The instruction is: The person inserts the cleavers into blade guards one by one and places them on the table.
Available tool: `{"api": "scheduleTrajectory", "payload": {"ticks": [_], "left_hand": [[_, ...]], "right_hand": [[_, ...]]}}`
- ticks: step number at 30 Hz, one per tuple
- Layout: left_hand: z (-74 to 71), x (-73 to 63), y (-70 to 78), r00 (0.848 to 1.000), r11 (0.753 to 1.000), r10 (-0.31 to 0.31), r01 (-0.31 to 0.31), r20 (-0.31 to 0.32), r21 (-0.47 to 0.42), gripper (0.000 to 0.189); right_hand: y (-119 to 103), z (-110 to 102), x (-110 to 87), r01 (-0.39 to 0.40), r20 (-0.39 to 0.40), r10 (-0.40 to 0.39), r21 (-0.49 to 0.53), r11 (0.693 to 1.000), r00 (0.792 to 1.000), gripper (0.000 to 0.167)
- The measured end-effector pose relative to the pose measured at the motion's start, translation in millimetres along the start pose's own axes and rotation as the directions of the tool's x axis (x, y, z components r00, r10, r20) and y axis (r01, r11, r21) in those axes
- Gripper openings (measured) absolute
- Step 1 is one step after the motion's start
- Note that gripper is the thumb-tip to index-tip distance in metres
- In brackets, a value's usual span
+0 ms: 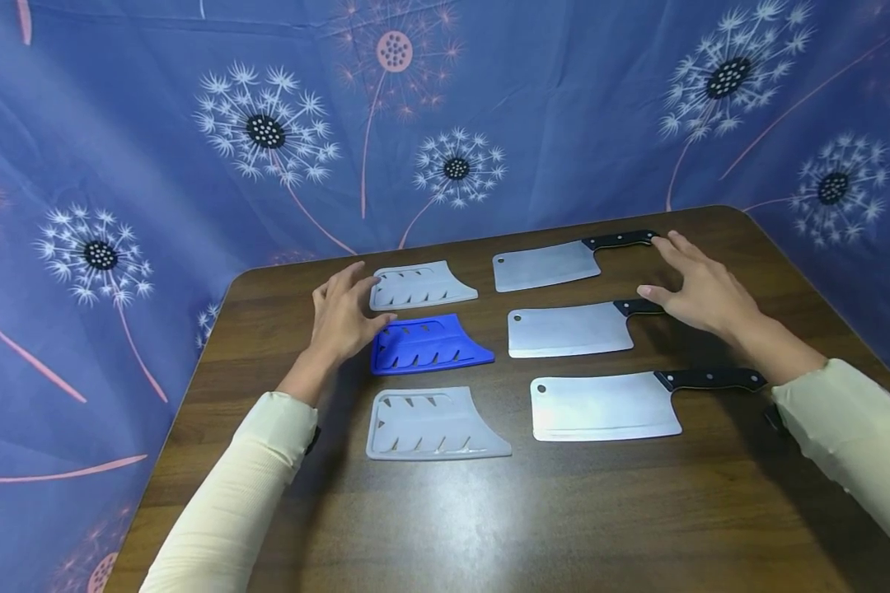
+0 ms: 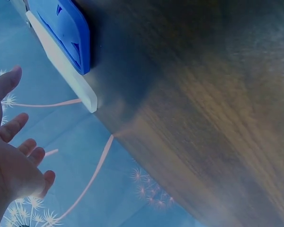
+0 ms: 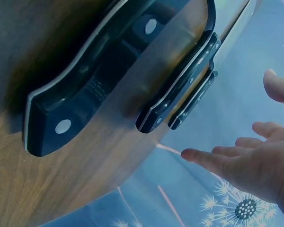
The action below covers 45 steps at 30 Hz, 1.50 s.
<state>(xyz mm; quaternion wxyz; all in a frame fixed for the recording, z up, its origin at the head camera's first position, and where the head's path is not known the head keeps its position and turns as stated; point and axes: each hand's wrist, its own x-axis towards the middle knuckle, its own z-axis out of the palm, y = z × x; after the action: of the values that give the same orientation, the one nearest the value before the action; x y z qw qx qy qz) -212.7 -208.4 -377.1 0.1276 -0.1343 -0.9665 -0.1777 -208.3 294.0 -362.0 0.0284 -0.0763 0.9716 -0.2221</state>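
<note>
My left hand (image 1: pixel 339 319) hovers with spread, slightly bent fingers by the left ends of the far white blade sheath (image 1: pixel 419 288) and the blue blade sheath (image 1: pixel 432 346). Closer to me lies another white blade sheath (image 1: pixel 433 424). To their right, three cleavers lie flat with black handles pointing right: a far cleaver (image 1: pixel 545 268), a middle cleaver (image 1: pixel 569 331) and a near cleaver (image 1: pixel 604 408). Above the far and middle handles is my right hand (image 1: pixel 706 290), its fingers extended and thumb apart. It hides part of the middle handle. Both wrist views show hands holding nothing.
The brown wooden table (image 1: pixel 445 527) has rounded far corners. Behind and beside it hangs a blue cloth (image 1: pixel 564 107) with a dandelion print. The near cleaver's handle (image 1: pixel 712 379) lies beside my right sleeve (image 1: pixel 845 445).
</note>
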Motion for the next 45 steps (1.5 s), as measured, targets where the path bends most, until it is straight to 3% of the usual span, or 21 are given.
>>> {"api": "scheduleTrajectory", "payload": {"ticks": [7, 16, 27, 35, 45], "left_hand": [[4.5, 11.4, 1.5, 1.0, 1.0, 0.0, 0.0, -0.006, -0.008, 0.064], [11.8, 23.6, -1.1, 1.0, 1.0, -0.004, 0.004, -0.004, -0.025, 0.067], [16.1, 33.1, -4.3, 0.995, 0.998, -0.066, 0.067, 0.077, -0.008, 0.073], [18.3, 41.1, -6.3, 0.993, 0.998, -0.062, 0.062, 0.102, 0.005, 0.078], [18.1, 54.0, -4.1, 0.983, 0.999, -0.046, 0.047, 0.179, -0.002, 0.082]], "right_hand": [[-1.4, -0.3, 10.1, 0.056, 0.011, -0.056, 0.002, 0.998, 0.998, 0.079], [-1.6, -2.7, 27.0, 0.07, 0.035, -0.07, -0.006, 0.997, 0.997, 0.08], [0.3, -2.5, 45.7, 0.061, 0.039, -0.061, 0.001, 0.998, 0.997, 0.076], [3.8, -0.9, 55.9, 0.049, 0.055, -0.048, -0.018, 0.999, 0.997, 0.075], [5.4, 2.1, 71.4, 0.033, 0.101, -0.028, -0.054, 0.998, 0.995, 0.076]]}}
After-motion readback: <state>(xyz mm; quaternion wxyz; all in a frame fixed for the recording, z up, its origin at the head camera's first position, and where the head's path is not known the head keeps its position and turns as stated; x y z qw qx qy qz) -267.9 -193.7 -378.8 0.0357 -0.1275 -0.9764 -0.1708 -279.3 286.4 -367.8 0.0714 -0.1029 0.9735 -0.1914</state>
